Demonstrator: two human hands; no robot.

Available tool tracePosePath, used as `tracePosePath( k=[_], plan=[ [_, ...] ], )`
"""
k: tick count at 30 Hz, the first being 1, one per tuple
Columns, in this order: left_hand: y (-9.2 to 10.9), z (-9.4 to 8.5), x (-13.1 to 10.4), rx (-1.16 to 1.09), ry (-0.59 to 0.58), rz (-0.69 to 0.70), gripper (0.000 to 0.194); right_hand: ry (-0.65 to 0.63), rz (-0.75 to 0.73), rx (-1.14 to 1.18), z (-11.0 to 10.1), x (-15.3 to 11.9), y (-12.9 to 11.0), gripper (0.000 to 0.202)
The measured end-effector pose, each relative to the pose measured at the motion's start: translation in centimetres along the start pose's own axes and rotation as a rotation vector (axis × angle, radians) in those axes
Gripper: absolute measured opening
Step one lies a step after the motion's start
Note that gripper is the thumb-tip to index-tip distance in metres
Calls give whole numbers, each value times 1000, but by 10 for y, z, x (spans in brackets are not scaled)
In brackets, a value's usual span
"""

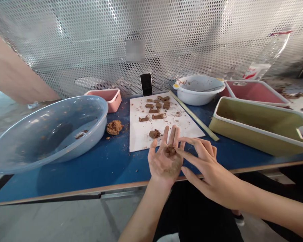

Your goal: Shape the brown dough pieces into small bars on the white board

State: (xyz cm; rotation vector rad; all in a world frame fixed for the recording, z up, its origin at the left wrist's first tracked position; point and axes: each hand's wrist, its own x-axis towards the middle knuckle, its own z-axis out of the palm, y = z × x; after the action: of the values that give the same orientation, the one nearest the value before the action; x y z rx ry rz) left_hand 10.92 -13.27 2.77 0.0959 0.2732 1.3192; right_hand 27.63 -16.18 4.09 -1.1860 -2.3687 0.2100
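My left hand [164, 164] is palm up above the front edge of the table, fingers stretched out, and holds a small lump of brown clay [170, 151] on its muddy palm. From the right, my right hand [204, 164] reaches over with its fingers apart, one fingertip at the clay lump. Just beyond lies a white board [138, 137] with another small clay lump [155, 134] near its front. Several small shaped clay pieces [157, 116] are grouped further back on the board among crumbs.
A large blue basin [91, 141] stands at left beside a clay ball [114, 127] and a pink box [114, 101]. A phone [146, 84] leans behind the board. A pale stick [195, 117], white basin [199, 97], green bin [252, 131], pink bin [262, 92] and bottle [267, 57] are at right.
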Motion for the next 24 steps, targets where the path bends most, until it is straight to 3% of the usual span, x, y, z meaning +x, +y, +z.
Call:
tracePosePath(
  k=[24],
  plan=[
    [-3, -4, 0, 31, -26, 3, 60, 24, 35, 27, 4, -4, 0, 55]
  ],
)
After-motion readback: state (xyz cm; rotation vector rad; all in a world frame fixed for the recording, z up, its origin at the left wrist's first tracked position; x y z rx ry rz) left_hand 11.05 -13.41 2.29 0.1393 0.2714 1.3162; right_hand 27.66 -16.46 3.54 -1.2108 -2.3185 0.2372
